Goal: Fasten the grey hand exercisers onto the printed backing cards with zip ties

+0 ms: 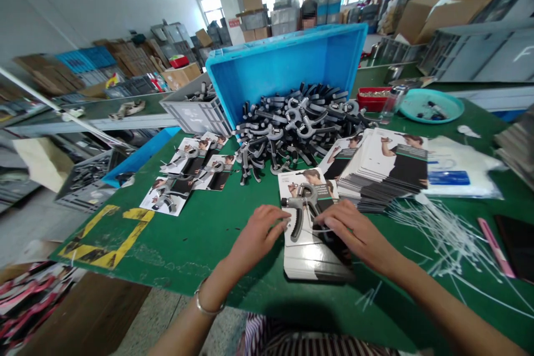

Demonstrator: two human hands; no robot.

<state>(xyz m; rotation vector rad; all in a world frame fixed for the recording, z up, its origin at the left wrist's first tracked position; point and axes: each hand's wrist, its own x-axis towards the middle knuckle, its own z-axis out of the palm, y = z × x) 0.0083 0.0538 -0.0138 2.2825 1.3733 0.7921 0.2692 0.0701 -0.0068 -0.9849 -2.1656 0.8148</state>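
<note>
In front of me lies a printed card (287,182) on a short stack of similar cards (306,264). A grey and black hand grip exerciser (296,223) rests on the top card, its spring end pointing away from me. My left hand (263,231) has thumb and forefinger closed at that card's left edge. On the other side, my right hand (349,229) pinches a thin white cable tie (320,228) beside the exerciser's right handle. The fingers of the right hand partly cover that handle and the card's right side.
A tilted blue bin (287,53) spills a heap of hand grip exercisers (292,122) onto the green table (208,250). Carded exercisers (167,197) lie left. To the right are a tall card stack (384,161), loose cable ties (450,233) and a turquoise tray (431,105).
</note>
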